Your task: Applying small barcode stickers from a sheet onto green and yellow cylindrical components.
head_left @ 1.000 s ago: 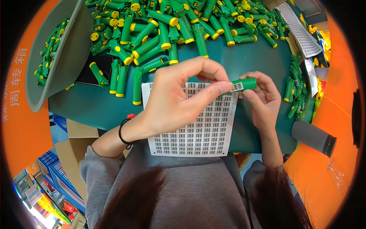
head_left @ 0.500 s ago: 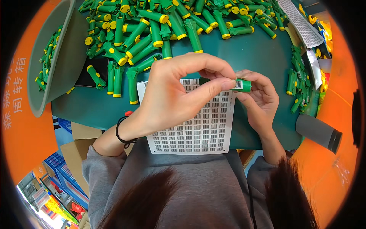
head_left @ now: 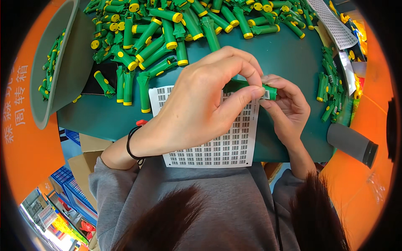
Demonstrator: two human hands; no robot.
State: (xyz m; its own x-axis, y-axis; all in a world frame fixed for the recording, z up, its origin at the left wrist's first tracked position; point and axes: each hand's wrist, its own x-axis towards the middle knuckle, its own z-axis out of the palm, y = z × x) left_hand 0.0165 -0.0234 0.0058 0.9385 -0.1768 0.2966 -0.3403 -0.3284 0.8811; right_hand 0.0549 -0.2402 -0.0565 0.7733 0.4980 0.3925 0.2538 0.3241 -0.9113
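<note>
A green plastic tube (head_left: pixel 273 93) with a small white barcode sticker (head_left: pixel 266 94) lies across between my hands, above the sheet. My right hand (head_left: pixel 289 106) is closed around its right end, fingers behind and thumb below. My left hand (head_left: pixel 201 98) pinches the tube at the sticker with thumb and index finger; the thumb tip covers part of the sticker. The tube's left part is mostly hidden behind my left hand. Under my hands lies a white sheet of barcode stickers (head_left: pixel 209 157), partly covered by my left hand and wrist.
A large pile of green tubes with yellow ends (head_left: pixel 167 33) covers the far side of the green table (head_left: pixel 272 50). A grey-green basin (head_left: pixel 79 62) holding more stands left. At right are stickered tubes (head_left: pixel 328 83), a grey cylinder (head_left: pixel 349 142) and another sticker sheet (head_left: pixel 335 25).
My left hand has shifted slightly right, and its thumb now covers more of the sticker. The right hand keeps its hold on the tube, which has turned a little.
</note>
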